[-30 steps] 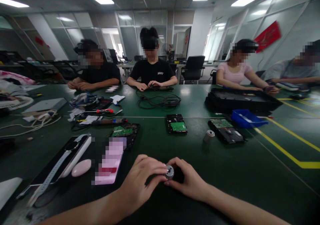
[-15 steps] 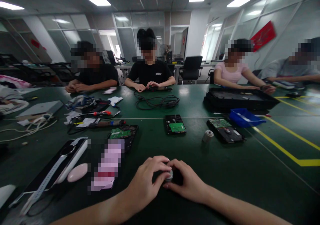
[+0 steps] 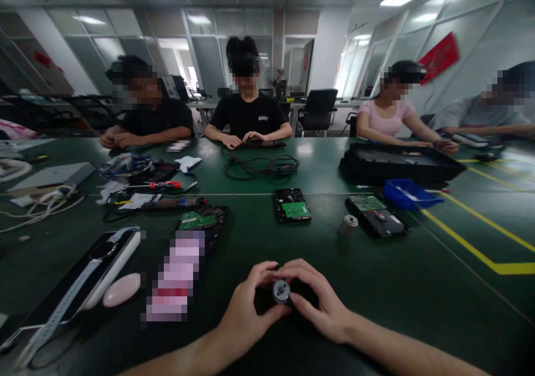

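A small round metal part (image 3: 281,291) with a dark grey face and a central hub is held near the front edge of the green table (image 3: 251,237). My left hand (image 3: 253,303) curves round its left side, fingertips behind it and thumb below. From the right, my right hand (image 3: 320,298) pinches it between thumb and fingers. Beyond them lies a hard drive (image 3: 293,206) with a green circuit board. A silver cylinder (image 3: 348,225) stands to the right, beside another opened drive (image 3: 378,215).
At the left are a watch (image 3: 102,250), a pink oval object (image 3: 122,290), a third drive (image 3: 203,223), a red screwdriver (image 3: 165,185) and cables. A blue bin (image 3: 409,194) and black tray (image 3: 401,164) sit at the right. Several people sit opposite.
The round part has turned so its dark face shows upward. My left thumb has shifted below it, and my right fingers have changed their hold. The whole view has shifted slightly.
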A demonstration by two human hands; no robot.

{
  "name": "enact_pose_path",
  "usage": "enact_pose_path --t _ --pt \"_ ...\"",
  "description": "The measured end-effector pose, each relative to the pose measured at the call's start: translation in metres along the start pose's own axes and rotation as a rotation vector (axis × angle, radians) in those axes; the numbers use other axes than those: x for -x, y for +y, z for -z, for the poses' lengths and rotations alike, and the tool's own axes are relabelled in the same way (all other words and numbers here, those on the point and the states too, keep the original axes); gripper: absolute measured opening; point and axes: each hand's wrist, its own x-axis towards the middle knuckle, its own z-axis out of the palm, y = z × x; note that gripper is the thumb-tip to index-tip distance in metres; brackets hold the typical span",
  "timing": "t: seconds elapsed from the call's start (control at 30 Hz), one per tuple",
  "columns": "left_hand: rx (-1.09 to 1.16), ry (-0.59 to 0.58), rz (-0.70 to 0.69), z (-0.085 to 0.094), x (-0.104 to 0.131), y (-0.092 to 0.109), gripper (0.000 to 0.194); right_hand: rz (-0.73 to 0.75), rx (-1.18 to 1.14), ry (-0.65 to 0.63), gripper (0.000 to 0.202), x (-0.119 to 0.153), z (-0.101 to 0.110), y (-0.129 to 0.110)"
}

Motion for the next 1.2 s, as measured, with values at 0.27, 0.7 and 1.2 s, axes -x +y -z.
enact_pose_path --t 0.27,0.7,1.2 --pt "0.058 -0.064 0.053 0.003 -0.004 0.005 0.058 -0.007 0.279 0.013 0.015 -0.01 0.004 -0.006" --pt "0.047 -0.032 0.021 0.002 -0.002 0.006 0.054 0.077 0.435 -0.044 0.009 -0.018 0.005 -0.016" --pt "0.072 -0.039 0.021 0.0 -0.003 0.005 0.049 0.083 0.452 0.021 0.018 -0.02 0.002 -0.011"
